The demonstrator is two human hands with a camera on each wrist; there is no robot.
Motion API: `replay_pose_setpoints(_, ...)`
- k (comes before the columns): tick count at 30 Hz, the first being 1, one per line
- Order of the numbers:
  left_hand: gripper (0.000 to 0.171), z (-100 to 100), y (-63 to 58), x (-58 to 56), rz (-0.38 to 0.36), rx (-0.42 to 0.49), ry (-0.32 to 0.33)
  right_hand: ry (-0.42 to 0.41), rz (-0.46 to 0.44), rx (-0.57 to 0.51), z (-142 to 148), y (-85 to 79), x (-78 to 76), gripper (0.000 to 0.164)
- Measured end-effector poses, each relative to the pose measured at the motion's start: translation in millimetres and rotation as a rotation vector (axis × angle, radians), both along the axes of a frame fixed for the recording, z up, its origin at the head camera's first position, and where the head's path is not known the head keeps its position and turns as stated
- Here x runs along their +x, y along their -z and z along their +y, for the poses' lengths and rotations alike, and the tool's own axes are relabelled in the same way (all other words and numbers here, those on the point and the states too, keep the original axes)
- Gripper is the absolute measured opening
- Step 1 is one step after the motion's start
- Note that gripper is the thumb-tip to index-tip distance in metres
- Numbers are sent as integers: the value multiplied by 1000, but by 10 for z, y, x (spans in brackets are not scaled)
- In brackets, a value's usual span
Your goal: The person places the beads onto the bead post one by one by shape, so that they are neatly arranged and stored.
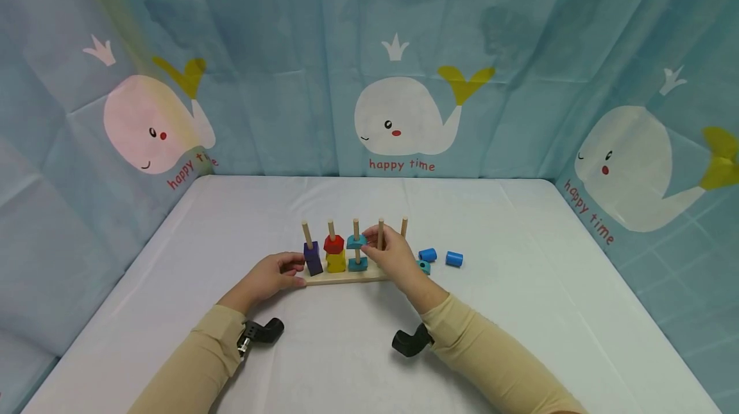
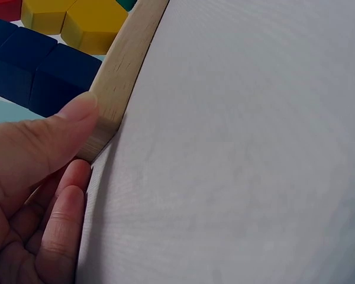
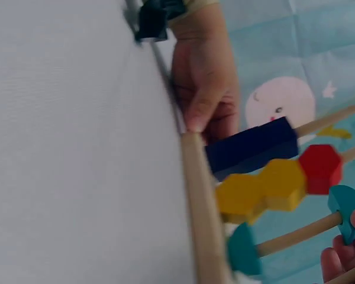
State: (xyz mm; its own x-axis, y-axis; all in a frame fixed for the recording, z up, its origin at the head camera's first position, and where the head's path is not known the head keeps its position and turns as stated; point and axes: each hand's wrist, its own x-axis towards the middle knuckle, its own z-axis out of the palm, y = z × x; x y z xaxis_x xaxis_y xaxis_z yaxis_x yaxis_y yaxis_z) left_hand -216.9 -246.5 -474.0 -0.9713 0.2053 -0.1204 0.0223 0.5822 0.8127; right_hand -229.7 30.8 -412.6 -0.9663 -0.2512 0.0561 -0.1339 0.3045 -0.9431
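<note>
A wooden peg stacker (image 1: 346, 278) with a row of upright pegs stands on the table. My left hand (image 1: 268, 280) holds its left end, thumb (image 2: 80, 109) on the base's corner and fingers curled against the end. My right hand (image 1: 398, 262) pinches a teal half-round block (image 1: 355, 242) threaded partway down the middle peg. Lower on that peg sits another teal block (image 1: 358, 265), with a gap between the two. The first peg carries dark blue blocks (image 1: 312, 258); the second has yellow blocks (image 1: 336, 262) under a red one (image 1: 333, 244).
Two blue cylinders (image 1: 428, 255) (image 1: 454, 258) lie on the white table (image 1: 491, 324) right of the stacker. A loose teal block (image 1: 424, 267) lies close by, partly behind the right wrist. Bare pegs (image 1: 404, 228) rise beside the right hand. Curtains with whale prints surround the table.
</note>
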Motion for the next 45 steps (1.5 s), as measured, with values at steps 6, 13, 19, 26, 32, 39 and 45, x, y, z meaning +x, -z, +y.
replay_pose_setpoints(6,58,0,2,-6,-4,-4,-9,-4,16,27,3,218,3,19)
replay_pose_setpoints(13,58,0,7,-7,-4,-3,-10,12,0,40,-6,324,16,20)
replay_pose_setpoints(19,59,-3,7,-5,-2,-9,-6,2,49,113,2,390,2,19)
replay_pose_setpoints(26,59,-2,-5,-6,-8,-1,-10,16,63,138,-5,391,9,21)
replay_pose_setpoints(32,58,-1,-15,1,0,-1,3,-4,32,155,13,350,13,34)
replay_pose_setpoints(39,59,0,-18,7,10,-7,8,-70,39,106,156,172,143,53)
replay_pose_setpoints(45,58,6,-13,5,12,-2,1,-109,40,71,413,163,180,50)
